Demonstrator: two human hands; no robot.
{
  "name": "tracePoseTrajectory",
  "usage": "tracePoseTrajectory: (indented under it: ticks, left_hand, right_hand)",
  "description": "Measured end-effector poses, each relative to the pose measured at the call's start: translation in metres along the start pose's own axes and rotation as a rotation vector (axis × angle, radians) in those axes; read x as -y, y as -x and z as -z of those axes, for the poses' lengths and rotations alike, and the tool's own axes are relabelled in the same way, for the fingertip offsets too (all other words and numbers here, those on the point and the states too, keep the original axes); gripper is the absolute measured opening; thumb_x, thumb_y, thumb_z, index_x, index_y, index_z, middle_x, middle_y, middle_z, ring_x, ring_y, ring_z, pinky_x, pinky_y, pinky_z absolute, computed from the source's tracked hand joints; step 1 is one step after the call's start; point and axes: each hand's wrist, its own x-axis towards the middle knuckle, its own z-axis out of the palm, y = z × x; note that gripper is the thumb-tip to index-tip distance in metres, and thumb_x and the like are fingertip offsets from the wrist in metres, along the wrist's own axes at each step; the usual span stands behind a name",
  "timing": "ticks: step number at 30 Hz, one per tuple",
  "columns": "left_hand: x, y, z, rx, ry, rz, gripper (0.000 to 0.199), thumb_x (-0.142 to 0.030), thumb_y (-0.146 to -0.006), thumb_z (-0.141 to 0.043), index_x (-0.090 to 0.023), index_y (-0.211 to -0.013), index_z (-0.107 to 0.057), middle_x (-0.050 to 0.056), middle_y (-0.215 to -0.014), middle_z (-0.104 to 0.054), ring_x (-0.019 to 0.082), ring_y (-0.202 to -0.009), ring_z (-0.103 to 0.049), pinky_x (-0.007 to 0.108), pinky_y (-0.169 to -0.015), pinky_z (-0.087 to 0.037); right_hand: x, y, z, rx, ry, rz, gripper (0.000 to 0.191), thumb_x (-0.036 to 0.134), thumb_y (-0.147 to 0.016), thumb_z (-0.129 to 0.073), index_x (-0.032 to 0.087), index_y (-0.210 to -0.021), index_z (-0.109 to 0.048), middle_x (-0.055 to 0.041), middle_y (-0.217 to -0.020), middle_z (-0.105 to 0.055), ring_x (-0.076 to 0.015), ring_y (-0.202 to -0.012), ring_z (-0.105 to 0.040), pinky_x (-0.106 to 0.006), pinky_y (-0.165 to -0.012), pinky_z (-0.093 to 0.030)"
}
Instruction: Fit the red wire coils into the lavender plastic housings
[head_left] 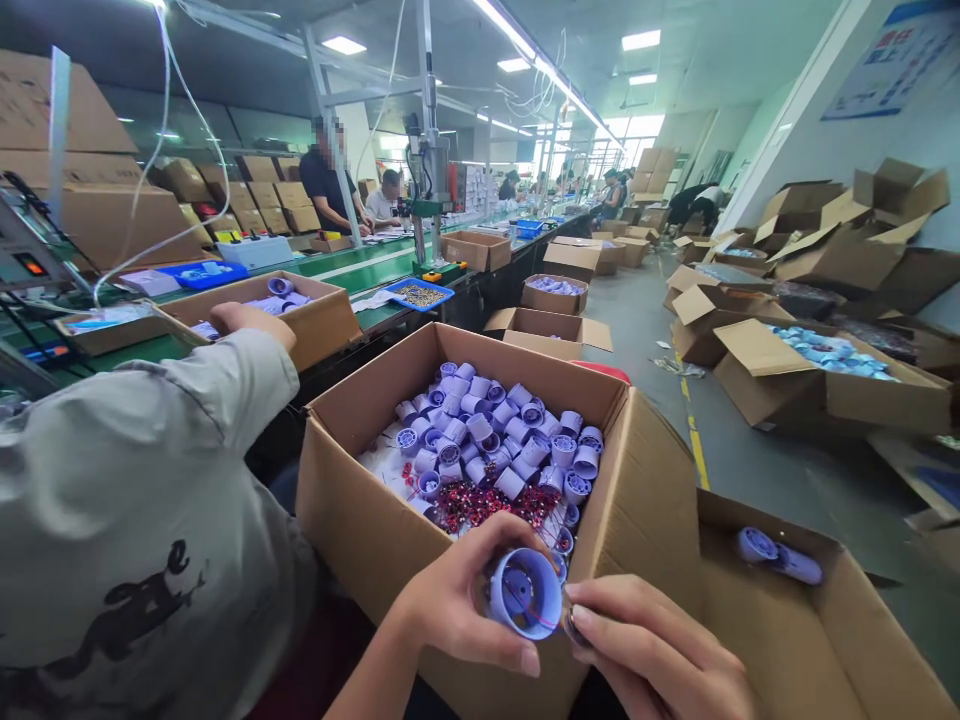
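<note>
My left hand (457, 590) is closed around a lilac plastic cylindrical housing (546, 605), its open end turned toward me. Inside it are a central hub and thin red wires. Just to the right, my right hand (652, 640) pinches a small dark round part (574, 622) close to the housing's rim; my fingers mostly cover it. A red wire seems to run from the housing toward this part. Beneath and beyond both hands stands an open cardboard box (375, 545), holding many similar lilac housings (480, 425) and a heap of red-and-black wired parts (495, 507).
At left, a co-worker's sleeve (247, 390) reaches into another carton (322, 320) of lilac parts. A lower box (787, 640) at right holds a few lilac pieces (759, 545). A blue tray (442, 300) of small parts sits on the green conveyor line beside a press (429, 180).
</note>
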Motion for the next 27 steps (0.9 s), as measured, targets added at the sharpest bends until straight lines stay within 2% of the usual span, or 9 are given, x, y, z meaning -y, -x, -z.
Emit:
tracePoseTrajectory:
  ticks: [8, 12, 17, 23, 27]
  left_hand:
    - [-0.003, 0.002, 0.001, -0.006, -0.098, 0.005, 0.072, -0.048, -0.048, -0.087, -0.019, -0.105, -0.055, 0.004, -0.094, -0.061, 0.018, -0.081, -0.056, 0.028, -0.072, -0.046]
    - [-0.005, 0.002, -0.001, 0.027, -0.100, -0.009, 0.071, -0.048, -0.048, -0.087, -0.019, -0.105, -0.055, 0.004, -0.094, -0.062, 0.018, -0.082, -0.057, 0.027, -0.073, -0.046]
    - [-0.004, 0.002, 0.000, 0.017, -0.120, -0.023, 0.072, -0.050, -0.048, -0.086, -0.019, -0.106, -0.056, 0.003, -0.091, -0.061, 0.017, -0.080, -0.056, 0.026, -0.071, -0.045]
    - [0.001, 0.005, 0.001, 0.033, 0.005, -0.022, 0.071, -0.040, -0.048, -0.089, -0.021, -0.108, -0.055, 0.004, -0.100, -0.062, 0.018, -0.086, -0.059, 0.028, -0.076, -0.046]
    - [0.007, 0.006, 0.000, 0.026, 0.106, -0.023, 0.073, -0.038, -0.047, -0.090, -0.021, -0.108, -0.053, 0.006, -0.104, -0.062, 0.020, -0.090, -0.060, 0.029, -0.078, -0.047]
  right_hand:
    - [0.007, -0.002, 0.004, -0.023, 0.041, -0.033, 0.025, 0.002, -0.084, -0.055, 0.018, -0.102, -0.063, -0.0090, -0.091, -0.072, -0.0160, -0.083, -0.070, -0.022, -0.071, -0.059]
    - [0.008, -0.002, -0.003, -0.095, 0.049, -0.008, 0.026, 0.000, -0.083, -0.054, 0.016, -0.101, -0.064, -0.0101, -0.090, -0.072, -0.0169, -0.083, -0.070, -0.024, -0.071, -0.060]
    - [0.006, -0.001, -0.014, -0.122, 0.071, -0.002, 0.030, 0.000, -0.083, -0.053, 0.018, -0.104, -0.064, -0.0096, -0.091, -0.073, -0.0175, -0.085, -0.070, -0.027, -0.072, -0.060]
    - [0.011, 0.002, -0.015, -0.244, 0.125, -0.021, 0.029, 0.002, -0.081, -0.059, 0.019, -0.104, -0.064, -0.0082, -0.091, -0.074, -0.0172, -0.084, -0.071, -0.025, -0.070, -0.061]
    - [0.013, 0.005, -0.015, -0.274, 0.108, -0.043, 0.027, 0.003, -0.081, -0.060, 0.020, -0.102, -0.065, -0.0067, -0.088, -0.074, -0.0170, -0.079, -0.071, -0.026, -0.067, -0.061]
